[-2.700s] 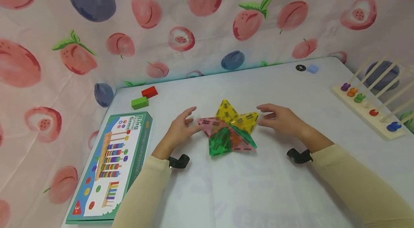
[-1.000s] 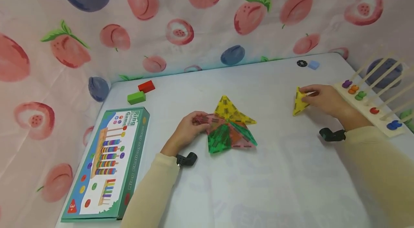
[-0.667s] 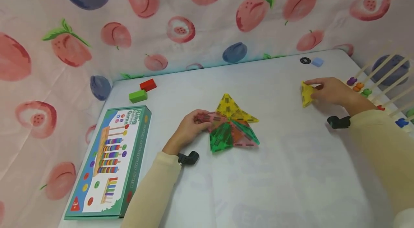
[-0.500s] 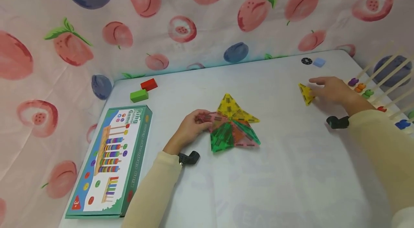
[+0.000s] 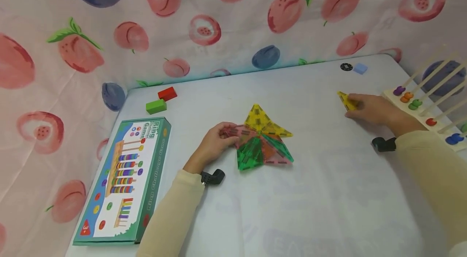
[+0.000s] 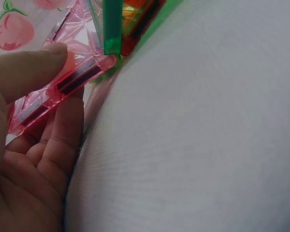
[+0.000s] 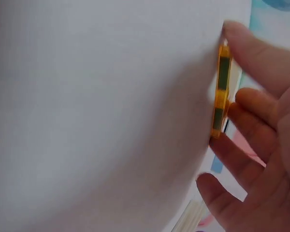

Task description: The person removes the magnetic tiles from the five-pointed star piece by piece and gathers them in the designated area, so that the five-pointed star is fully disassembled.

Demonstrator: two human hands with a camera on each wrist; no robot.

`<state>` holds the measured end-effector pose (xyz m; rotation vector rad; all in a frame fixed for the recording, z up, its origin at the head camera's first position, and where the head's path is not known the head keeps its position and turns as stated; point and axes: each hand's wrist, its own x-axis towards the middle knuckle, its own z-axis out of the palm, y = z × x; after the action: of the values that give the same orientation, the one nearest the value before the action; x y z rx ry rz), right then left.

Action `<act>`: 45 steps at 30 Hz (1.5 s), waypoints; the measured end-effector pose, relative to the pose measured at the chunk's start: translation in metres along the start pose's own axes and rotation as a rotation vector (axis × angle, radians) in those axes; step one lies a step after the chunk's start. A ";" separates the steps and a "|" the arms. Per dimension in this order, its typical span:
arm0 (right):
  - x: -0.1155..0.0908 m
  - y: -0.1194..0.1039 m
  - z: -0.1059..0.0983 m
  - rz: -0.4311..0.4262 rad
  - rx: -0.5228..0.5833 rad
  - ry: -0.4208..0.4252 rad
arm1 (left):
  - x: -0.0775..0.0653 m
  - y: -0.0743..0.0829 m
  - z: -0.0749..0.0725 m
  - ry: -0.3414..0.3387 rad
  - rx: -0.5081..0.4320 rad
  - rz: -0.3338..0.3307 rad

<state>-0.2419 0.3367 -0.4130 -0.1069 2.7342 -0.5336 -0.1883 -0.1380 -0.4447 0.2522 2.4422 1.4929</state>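
My left hand (image 5: 213, 145) pinches the pink triangular magnetic tile (image 6: 77, 77) at the left side of a star-like build, thumb above and fingers beneath. The build joins see-through triangles: yellow tiles (image 5: 257, 118) at the back, green tiles (image 5: 249, 155) in front and another pink tile (image 5: 278, 159) at the front right. Far to the right, my right hand (image 5: 373, 110) holds a loose yellow triangular magnetic tile (image 5: 346, 101). In the right wrist view this yellow tile (image 7: 222, 92) stands edge-on between the thumb and fingers, close over the table.
A ring game box (image 5: 120, 180) lies at the left, with green (image 5: 156, 106) and red (image 5: 168, 93) blocks behind it. A pegged wooden rack (image 5: 423, 113) stands beyond my right hand. A black disc (image 5: 346, 67) and blue square piece (image 5: 360, 68) lie at the back right.
My right hand took a yellow tile from the build's right side and carried it right, then shifted its fingers on it. My left hand moved onto the pink tile and stays there.
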 end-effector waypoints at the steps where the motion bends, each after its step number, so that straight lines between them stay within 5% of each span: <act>1: 0.000 0.001 -0.001 0.004 -0.005 0.002 | 0.001 0.000 0.000 -0.001 -0.001 0.002; 10: 0.004 -0.007 0.000 0.005 0.072 0.056 | 0.001 -0.001 0.001 -0.008 -0.001 -0.012; 20: -0.013 -0.126 0.045 -0.302 0.083 -0.014 | 0.000 0.000 -0.002 -0.005 -0.009 -0.001; 27: -0.012 -0.163 0.067 -0.441 0.027 -0.039 | 0.000 0.001 -0.002 -0.012 -0.018 0.003; 39: -0.015 -0.158 0.069 -0.258 0.201 0.030 | -0.001 0.001 0.000 -0.006 0.001 -0.008; 45: -0.022 -0.168 0.073 -0.292 0.344 0.003 | 0.000 -0.001 0.000 0.005 0.014 0.006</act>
<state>-0.1947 0.1587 -0.4056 -0.4205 2.5977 -1.0746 -0.1884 -0.1378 -0.4454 0.2596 2.4585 1.4814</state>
